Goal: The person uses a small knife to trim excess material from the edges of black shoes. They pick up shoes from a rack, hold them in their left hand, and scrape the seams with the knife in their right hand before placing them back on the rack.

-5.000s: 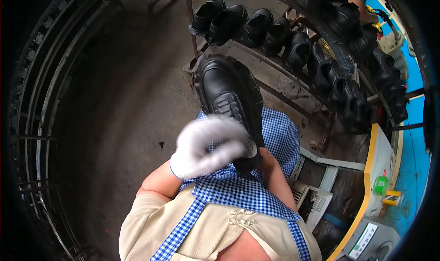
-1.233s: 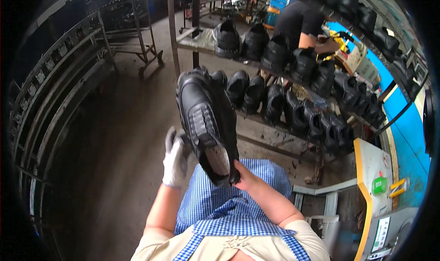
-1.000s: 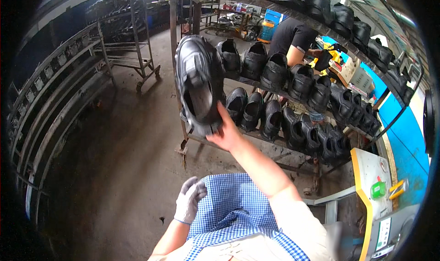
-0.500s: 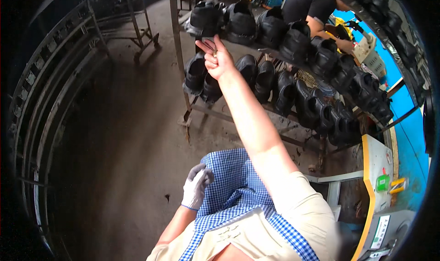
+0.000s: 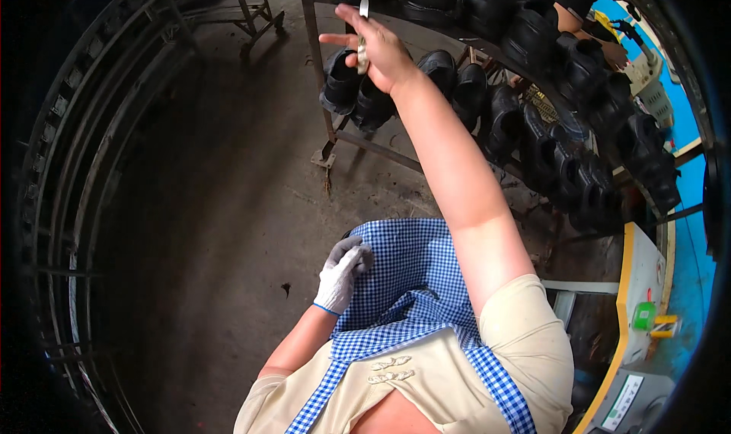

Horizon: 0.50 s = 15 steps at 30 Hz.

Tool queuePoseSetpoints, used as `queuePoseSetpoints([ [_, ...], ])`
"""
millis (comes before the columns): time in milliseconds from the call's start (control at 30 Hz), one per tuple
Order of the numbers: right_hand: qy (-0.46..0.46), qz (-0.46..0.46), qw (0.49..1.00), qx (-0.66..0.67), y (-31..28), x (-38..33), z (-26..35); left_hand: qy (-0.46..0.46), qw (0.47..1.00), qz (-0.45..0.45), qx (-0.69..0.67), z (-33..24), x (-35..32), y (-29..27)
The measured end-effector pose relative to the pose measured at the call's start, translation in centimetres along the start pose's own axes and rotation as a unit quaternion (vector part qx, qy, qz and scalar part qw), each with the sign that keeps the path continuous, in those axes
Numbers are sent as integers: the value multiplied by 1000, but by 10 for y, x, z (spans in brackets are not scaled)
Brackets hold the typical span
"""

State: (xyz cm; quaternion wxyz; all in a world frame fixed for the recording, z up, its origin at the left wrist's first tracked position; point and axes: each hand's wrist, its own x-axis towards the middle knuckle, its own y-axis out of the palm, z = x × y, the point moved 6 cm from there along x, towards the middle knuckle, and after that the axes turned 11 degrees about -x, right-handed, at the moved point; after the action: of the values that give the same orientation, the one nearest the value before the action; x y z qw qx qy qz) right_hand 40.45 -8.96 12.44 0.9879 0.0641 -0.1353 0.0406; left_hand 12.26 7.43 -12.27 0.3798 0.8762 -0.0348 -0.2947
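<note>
Dim workshop with grey concrete floor [image 5: 228, 205] and a long metal rack [image 5: 381, 148] of black leather work boots [image 5: 502, 118]. Right hand [image 5: 377, 49] raised to that rack, boot held a second ago now gone from it, likely shelved; fingers [image 5: 341, 38] loosely spread round a thin metal tool [image 5: 364, 23]. White-gloved left hand [image 5: 343, 274] resting empty, fingers curled, on blue-checked apron [image 5: 415, 282].

The person wears a cream short-sleeved top with two small pale knotted fastenings at the chest. Over it lies a blue-and-white checked apron [image 5: 411, 282], its straps running up across the chest and over the shoulder. The left hand [image 5: 343, 274] is covered by a white knitted glove with a thin blue cuff edge. The right hand [image 5: 381, 49] and forearm are bare.
</note>
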Motion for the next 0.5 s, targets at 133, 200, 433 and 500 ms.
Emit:
queuePoseSetpoints([
  [133, 42, 22, 999, 1, -34, -64, -49, -5, 1000, 18, 10, 4, 6, -1],
  [200, 118, 36, 992, 36, -60, -119, -88, 9, 997, 33, 72, -6, 11, 11],
  [433, 327, -100, 938, -56, -118, -287, -182, 316, 832, 109, 442, -101, 101, 88],
  [500, 353, -120, 926, -59, -123, -315, -202, 434, 759, 106, 473, -138, 130, 130],
])
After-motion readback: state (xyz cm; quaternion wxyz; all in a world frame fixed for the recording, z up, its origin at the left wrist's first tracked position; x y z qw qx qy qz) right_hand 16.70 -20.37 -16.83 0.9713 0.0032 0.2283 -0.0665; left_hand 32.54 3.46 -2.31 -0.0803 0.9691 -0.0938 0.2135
